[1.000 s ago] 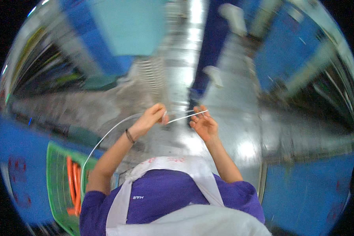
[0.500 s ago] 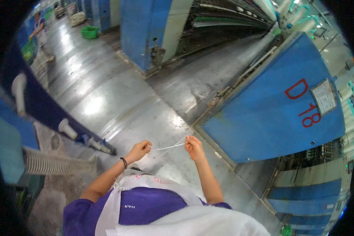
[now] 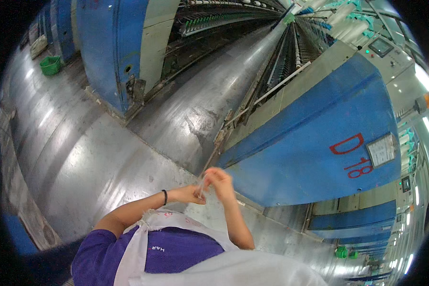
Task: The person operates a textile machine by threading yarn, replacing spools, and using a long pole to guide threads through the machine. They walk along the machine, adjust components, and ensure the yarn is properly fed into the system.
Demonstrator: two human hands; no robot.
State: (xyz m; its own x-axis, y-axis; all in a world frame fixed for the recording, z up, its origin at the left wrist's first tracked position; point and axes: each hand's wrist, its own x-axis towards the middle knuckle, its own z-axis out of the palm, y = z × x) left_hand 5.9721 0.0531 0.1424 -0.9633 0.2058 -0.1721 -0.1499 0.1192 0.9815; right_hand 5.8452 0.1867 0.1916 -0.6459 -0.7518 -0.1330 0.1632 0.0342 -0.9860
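My left hand is closed with its fingertips on a thin white cord, which looks bunched into a short length. Just above and to the right, my right hand has its fingers bent together at the same cord, slightly smeared by motion. The two hands almost touch in front of my apron. Where exactly each fingertip grips is hard to make out. A dark band circles my left wrist.
A blue machine end panel stands close on the right, with a long aisle beside it between rows of spindles. Another blue cabinet stands ahead left. A green basket sits on the metal floor.
My hands have come together from being apart with the cord stretched and crossed between them. The view has swung right, and the tube-studded blue frame at left has gone from sight.
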